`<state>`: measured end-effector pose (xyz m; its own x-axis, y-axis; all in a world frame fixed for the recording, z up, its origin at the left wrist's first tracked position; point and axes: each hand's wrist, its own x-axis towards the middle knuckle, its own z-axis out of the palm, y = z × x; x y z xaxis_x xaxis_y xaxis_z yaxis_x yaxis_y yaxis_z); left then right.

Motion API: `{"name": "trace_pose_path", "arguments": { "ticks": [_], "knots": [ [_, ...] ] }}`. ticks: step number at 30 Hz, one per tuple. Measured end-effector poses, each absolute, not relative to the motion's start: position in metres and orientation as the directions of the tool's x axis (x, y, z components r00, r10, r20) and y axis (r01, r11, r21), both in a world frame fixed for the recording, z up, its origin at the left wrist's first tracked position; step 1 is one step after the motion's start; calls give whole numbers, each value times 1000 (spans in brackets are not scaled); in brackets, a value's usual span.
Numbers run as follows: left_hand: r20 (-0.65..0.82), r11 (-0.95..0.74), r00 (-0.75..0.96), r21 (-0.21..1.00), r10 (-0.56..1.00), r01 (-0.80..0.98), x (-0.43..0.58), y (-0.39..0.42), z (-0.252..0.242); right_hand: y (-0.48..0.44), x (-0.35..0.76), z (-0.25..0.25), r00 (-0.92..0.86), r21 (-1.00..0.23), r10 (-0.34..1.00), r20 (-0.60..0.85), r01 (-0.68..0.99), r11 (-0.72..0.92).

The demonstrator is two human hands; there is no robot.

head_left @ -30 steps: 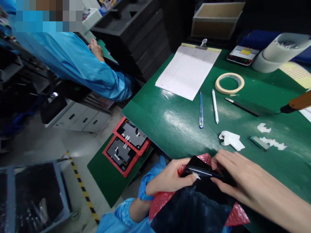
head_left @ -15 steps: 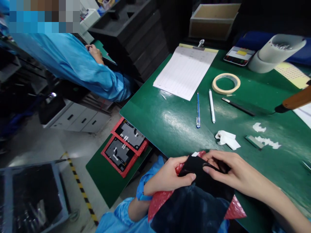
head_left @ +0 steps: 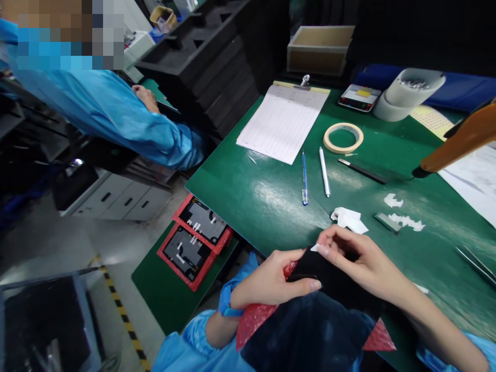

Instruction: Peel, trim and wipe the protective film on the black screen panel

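My left hand [head_left: 277, 276] is closed on the left side of a dark, glossy black sheet-like panel [head_left: 306, 330], thumb lying on top. Red bubble wrap [head_left: 256, 319] shows under the panel at its left and lower right. At the panel's top corner, my right hand [head_left: 360, 261] pinches a small white tab [head_left: 315, 248] between thumb and forefinger. Whether the tab is still stuck to the panel I cannot tell. Just beyond lies a crumpled white paper piece [head_left: 351, 220] on the green table [head_left: 256, 206].
A blue pen [head_left: 304, 178], white pen [head_left: 324, 172], tweezers [head_left: 362, 171] and tape roll [head_left: 343, 138] lie ahead. An orange-handled tool [head_left: 457, 142] juts in from the right. At left, two panels on red bubble wrap [head_left: 189, 279] rest on a lower board; a co-worker's blue sleeve [head_left: 127, 124] is beyond.
My right hand has shifted from the panel's middle up to its top corner and now pinches the white tab. My left hand keeps its hold. The view has turned slightly right.
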<state>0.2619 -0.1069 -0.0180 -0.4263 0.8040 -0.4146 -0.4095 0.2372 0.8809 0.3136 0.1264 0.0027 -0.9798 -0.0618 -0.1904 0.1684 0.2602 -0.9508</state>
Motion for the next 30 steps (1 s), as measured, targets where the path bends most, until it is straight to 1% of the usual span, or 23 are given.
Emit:
{"name": "trace_pose_path", "arguments": {
  "ticks": [6, 10, 17, 24, 30],
  "knots": [
    [-427, 252, -450, 882, 784, -398, 263, -103, -19, 131, 314, 2, -977, -951, -34, -210, 196, 240],
    [-414, 262, -471, 897, 779, -355, 263, -102, -18, 135, 311, 2, -971, -945, 6, -239, 234, 227],
    [-397, 257, -480, 907, 782, -333, 263, -102, -16, 137, 307, 7, -963, -936, -2, -271, 263, 233],
    [-421, 296, -467, 900, 777, -319, 262, -101, -16, 137, 309, 7, -950, -938, -64, -305, 288, 193],
    [-409, 304, -464, 909, 786, -287, 262, -100, -13, 139, 311, 10, -952, -938, -80, -296, 274, 214]
  ]
}}
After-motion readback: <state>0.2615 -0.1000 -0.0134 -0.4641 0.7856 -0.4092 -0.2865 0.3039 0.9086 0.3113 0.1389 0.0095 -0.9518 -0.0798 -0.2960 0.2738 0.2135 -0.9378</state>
